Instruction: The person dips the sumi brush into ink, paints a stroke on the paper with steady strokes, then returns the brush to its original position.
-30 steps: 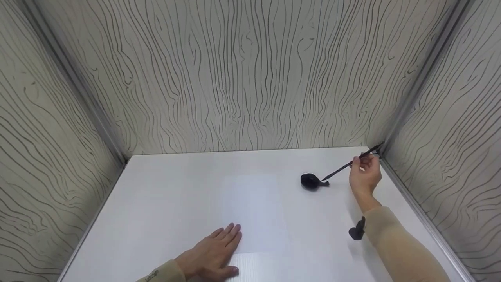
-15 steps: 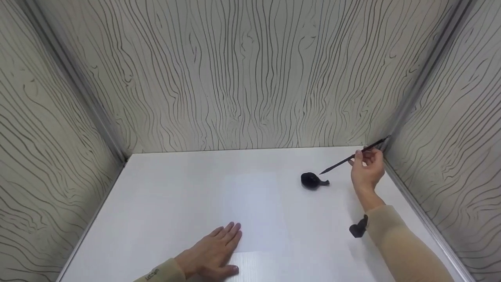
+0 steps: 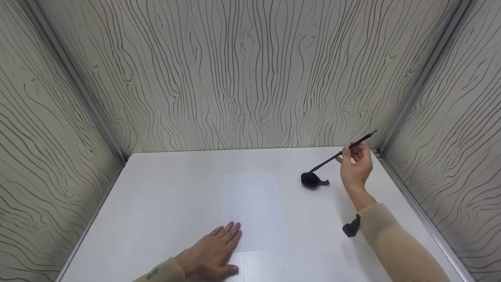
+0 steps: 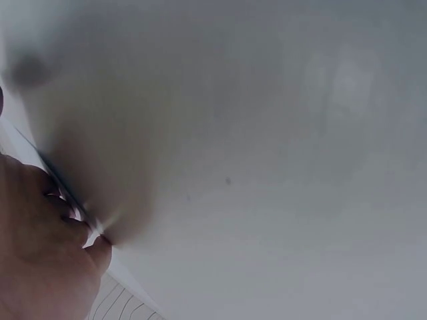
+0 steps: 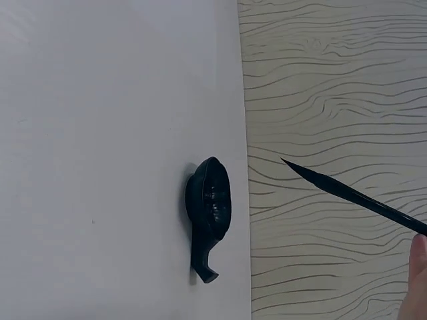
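Observation:
My right hand [image 3: 356, 166] pinches a dark calligraphy brush [image 3: 330, 160] between thumb and fingers, tilted down to the left. In the head view its pointed tip overlaps the far rim of a small black ink dish [image 3: 309, 181] with a short curved handle. The right wrist view shows the brush tip [image 5: 300, 169] raised apart from the dish [image 5: 212, 203], whose hollow has a wet shine. My left hand [image 3: 213, 252] lies flat, fingers straight, on the lower left edge of a white sheet of paper [image 3: 256, 211].
The white table [image 3: 168, 196] ends at a back wall [image 3: 242, 78] with a wood-grain pattern. Similar side walls [image 3: 462, 156] stand left and right, with grey metal posts at the corners. A black wrist camera [image 3: 351, 227] juts from the right sleeve.
My right hand first rose away from the dish's handle with the brush, then moved left, bringing the tip over the dish's far rim. The left hand and the paper stay put.

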Demonstrator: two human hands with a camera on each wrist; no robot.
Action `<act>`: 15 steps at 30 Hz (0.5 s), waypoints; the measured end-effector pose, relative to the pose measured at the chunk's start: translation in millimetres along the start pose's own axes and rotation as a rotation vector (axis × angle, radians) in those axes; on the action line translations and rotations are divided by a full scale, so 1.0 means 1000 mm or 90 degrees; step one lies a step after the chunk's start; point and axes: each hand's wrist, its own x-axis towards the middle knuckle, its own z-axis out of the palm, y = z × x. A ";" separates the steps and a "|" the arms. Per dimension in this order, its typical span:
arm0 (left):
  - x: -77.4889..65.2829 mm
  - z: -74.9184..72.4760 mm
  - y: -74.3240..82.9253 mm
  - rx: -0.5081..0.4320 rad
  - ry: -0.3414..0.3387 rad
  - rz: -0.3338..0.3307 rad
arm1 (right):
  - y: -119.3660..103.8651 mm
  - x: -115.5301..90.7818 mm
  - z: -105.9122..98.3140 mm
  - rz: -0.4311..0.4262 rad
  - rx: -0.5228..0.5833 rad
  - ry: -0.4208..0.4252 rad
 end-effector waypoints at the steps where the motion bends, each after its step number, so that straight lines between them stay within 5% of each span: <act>1: 0.000 0.000 0.000 0.000 0.001 0.000 | -0.001 -0.001 0.002 -0.004 0.008 -0.002; 15: 0.000 0.000 0.002 0.007 -0.006 -0.008 | -0.016 -0.020 0.032 -0.018 0.076 -0.063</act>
